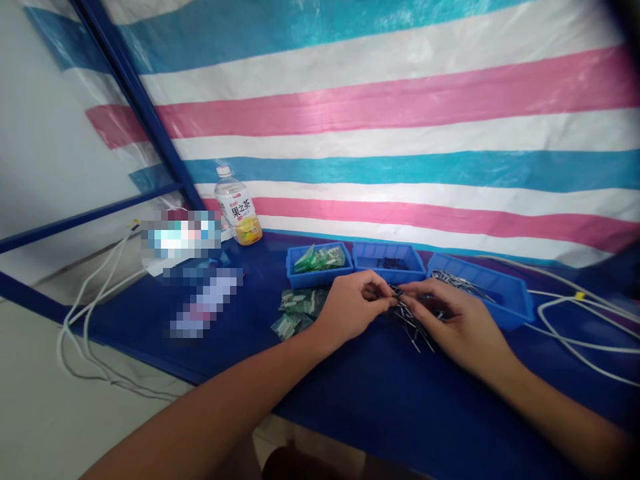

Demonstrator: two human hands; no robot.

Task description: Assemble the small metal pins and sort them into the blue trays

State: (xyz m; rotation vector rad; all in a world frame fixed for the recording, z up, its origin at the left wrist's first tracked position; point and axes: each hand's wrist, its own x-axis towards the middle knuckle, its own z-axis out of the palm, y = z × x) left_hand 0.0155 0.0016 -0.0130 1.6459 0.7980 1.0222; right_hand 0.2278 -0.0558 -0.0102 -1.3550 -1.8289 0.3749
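Note:
My left hand (350,303) is closed in a pinch, thumb and index fingertip together. My right hand (450,317) pinches just beside it, the fingertips of both nearly meeting. Whatever small piece lies between them is too small and too covered to name. Below the fingers, a loose pile of thin, shiny dark metal sticks (414,328) rests on the blue tabletop, partly hidden by my right hand. Similar thin sticks (457,283) lie in the right blue bin (510,308). Small black pieces (393,263) sit in the middle blue bin (414,252).
A left blue bin (320,277) contains green-and-clear packets (320,259). More small packets (300,301) lie before it. A drink bottle (239,210) stands at the back left, near blurred-out items. White cables (555,320) run along the right; others hang over the left edge.

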